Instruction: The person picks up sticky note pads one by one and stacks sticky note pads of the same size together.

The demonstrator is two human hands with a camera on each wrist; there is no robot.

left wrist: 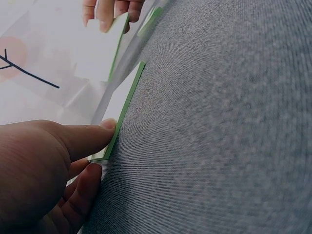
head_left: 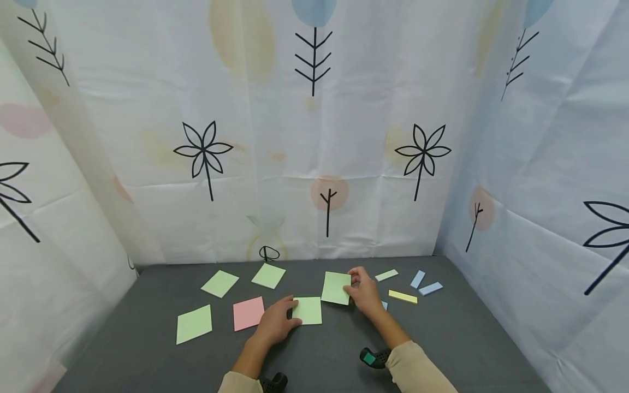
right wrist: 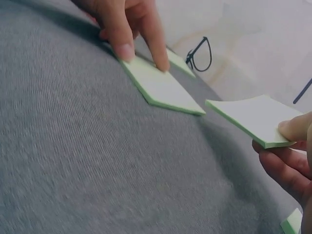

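Note:
My left hand (head_left: 276,322) is at the left side of a square light-green sticky note pad (head_left: 308,312), which lies on the grey table. Thumb and index finger hold that pad near its left corners, as the right wrist view also shows. Up and to the right, my right hand (head_left: 365,295) grips a second green sticky note pad (right wrist: 256,119) by its right side. Its thumb lies on top with the fingers beneath, and this pad is raised off the table, slightly tilted. A pink sticky note pad (head_left: 248,314) lies just left of my left hand.
Three more green pads lie left and behind: one nearer (head_left: 194,325), two farther back. Right of my right hand are narrow strips: green (head_left: 386,275), yellow (head_left: 403,297) and blue (head_left: 431,289). White patterned cloth walls (head_left: 275,218) border the table (head_left: 147,355) at back and sides.

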